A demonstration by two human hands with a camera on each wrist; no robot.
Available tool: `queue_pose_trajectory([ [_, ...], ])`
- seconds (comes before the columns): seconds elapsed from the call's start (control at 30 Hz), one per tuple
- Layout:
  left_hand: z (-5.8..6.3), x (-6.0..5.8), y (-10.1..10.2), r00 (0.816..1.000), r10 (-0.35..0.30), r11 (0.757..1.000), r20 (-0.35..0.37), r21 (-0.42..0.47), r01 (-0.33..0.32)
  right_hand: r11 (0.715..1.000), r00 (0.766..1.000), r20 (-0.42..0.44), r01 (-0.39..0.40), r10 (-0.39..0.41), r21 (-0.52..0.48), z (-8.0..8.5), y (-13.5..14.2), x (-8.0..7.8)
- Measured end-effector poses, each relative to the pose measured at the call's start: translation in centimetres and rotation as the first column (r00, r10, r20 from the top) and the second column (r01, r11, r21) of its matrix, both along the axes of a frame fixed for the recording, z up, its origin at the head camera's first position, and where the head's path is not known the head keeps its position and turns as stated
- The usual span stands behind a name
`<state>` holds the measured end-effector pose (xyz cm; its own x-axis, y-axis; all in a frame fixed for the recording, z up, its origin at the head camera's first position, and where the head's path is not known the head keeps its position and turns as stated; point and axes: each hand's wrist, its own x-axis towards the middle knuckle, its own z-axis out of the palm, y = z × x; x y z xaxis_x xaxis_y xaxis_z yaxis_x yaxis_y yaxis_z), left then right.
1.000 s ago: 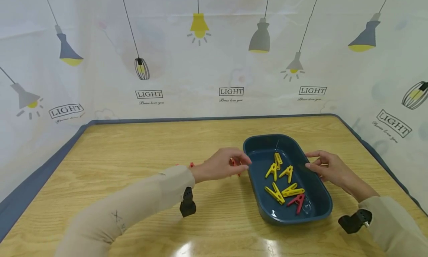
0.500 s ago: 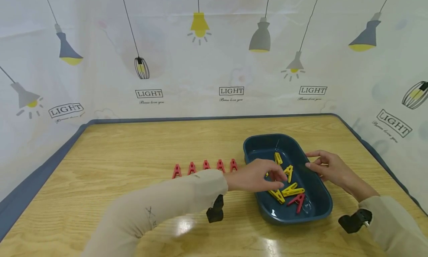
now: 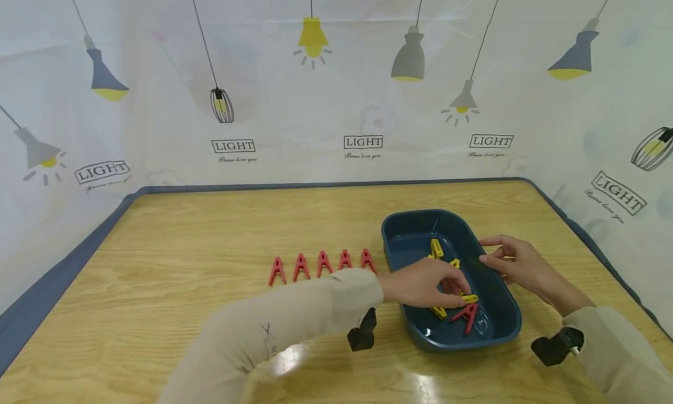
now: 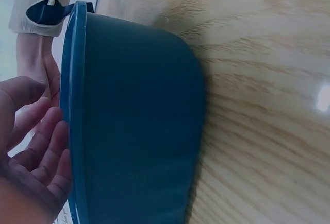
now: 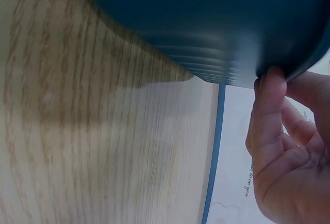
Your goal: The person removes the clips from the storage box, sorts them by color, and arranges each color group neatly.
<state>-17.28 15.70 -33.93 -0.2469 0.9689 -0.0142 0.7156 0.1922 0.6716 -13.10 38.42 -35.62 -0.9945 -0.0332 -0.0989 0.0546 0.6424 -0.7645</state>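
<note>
A dark blue plastic basin (image 3: 420, 328) holds several yellow clothespins (image 3: 436, 248) and a red clothespin (image 3: 468, 317). My left hand (image 3: 431, 282) reaches over its left rim, palm down, with fingertips just above a yellow clothespin and close to the red one. In the left wrist view its fingers (image 4: 44, 147) are loosely bent, and I see nothing between them. The hand covers part of the yellow pile. At the basin's right side, my right hand (image 3: 520, 270) pinches the rim, thumb on top and index finger (image 5: 270, 100) against the outer wall.
Left of the basin, several red clothespins (image 3: 323, 264) stand in a row on the wooden table (image 3: 210, 234), the left forearm passing just in front of them. A white printed cloth (image 3: 294, 112) encloses the table's back and sides.
From the row of red clothespins, my left hand has moved right, over the rim and down into the basin. My right hand stays on the rim.
</note>
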Motion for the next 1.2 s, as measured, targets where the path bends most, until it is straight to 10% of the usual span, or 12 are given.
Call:
queue_pose_trajectory([
  [0.5,-1.4,0.6,2.7,0.995,0.016,0.992,0.093,-0.129,-0.004,1.0,1.0,0.001,-0.011,0.011,-0.017,0.0,0.1,-0.1],
  [1.2,-1.9,0.8,4.8,0.999,-0.023,0.971,-0.026,-0.24,0.016,1.0,1.0,-0.011,-0.007,0.007,-0.01,-0.1,0.2,0.0],
])
